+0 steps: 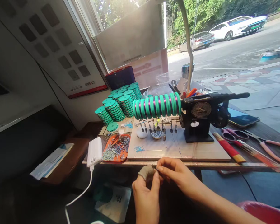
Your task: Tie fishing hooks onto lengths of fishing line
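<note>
Below the table's front edge, my left hand (pixel 147 194) is closed in a pinch, with a grey cloth cover (pixel 146 171) over one finger. My right hand (pixel 174 172) meets it fingertip to fingertip, also pinched. A thin dark tip pokes up between them; the thing they hold is too small and hidden to name. Just beyond is a hand-cranked winder (pixel 198 112) with a row of green spools (pixel 157 105) wound with purple thread. Small dark weights (pixel 164 137) hang from the spools on wires. A small bowl of beads (pixel 157 134) stands beneath.
An orange tray (pixel 116 147) holds small metal and pale pieces, beside a white power bank (pixel 94 151) with a cable. Stacks of green spools (pixel 114 109) stand behind. On the right lie scissors (pixel 234 134), pliers (pixel 268 146) and a phone (pixel 242 118).
</note>
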Action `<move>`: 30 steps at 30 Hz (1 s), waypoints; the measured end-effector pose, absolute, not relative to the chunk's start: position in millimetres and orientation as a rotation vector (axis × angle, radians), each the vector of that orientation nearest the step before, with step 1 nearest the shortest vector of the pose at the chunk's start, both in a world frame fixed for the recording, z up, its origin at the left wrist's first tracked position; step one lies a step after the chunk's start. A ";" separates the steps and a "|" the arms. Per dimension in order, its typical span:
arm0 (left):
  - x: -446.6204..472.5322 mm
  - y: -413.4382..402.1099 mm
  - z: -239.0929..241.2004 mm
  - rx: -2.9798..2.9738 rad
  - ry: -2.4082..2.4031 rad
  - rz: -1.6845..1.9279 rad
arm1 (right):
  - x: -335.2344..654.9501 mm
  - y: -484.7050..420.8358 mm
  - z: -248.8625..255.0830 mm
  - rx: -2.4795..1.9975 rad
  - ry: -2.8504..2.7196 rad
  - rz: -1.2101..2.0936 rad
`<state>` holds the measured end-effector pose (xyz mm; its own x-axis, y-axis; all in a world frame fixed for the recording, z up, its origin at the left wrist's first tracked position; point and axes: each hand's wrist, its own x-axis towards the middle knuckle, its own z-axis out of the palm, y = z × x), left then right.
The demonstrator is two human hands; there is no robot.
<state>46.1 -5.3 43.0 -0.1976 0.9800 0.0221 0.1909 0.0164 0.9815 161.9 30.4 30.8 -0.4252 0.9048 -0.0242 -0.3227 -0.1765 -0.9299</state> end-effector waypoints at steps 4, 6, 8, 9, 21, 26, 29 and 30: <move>46.0 -3.2 46.7 1.047 1.306 1.225 | 160.2 28.7 27.1 -0.640 -1.077 1.835; 46.1 -1.4 48.7 0.884 1.164 1.162 | 159.6 27.7 25.5 -0.584 -1.046 1.879; 46.1 -0.3 50.3 0.733 1.063 1.117 | 159.4 27.2 24.9 -0.560 -1.052 1.882; 46.1 -0.1 50.9 0.665 1.036 1.107 | 159.4 27.2 24.9 -0.553 -1.058 1.876; 46.1 -0.4 51.9 0.563 1.000 1.148 | 158.0 28.3 23.2 -0.547 -1.066 1.848; 47.9 0.3 51.7 0.693 1.059 1.176 | 158.0 28.3 24.2 -0.559 -1.078 1.825; 48.8 -0.5 52.7 0.773 1.098 1.203 | 157.9 27.9 24.0 -0.560 -1.073 1.828; 49.1 -0.8 53.1 0.799 1.117 1.214 | 157.7 27.9 23.6 -0.560 -1.071 1.829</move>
<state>49.1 -0.8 53.1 -0.0201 0.9740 -0.2256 -0.3051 0.2090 0.9291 157.7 27.9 23.6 -0.4789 0.8758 0.0600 -0.4812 -0.2048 -0.8524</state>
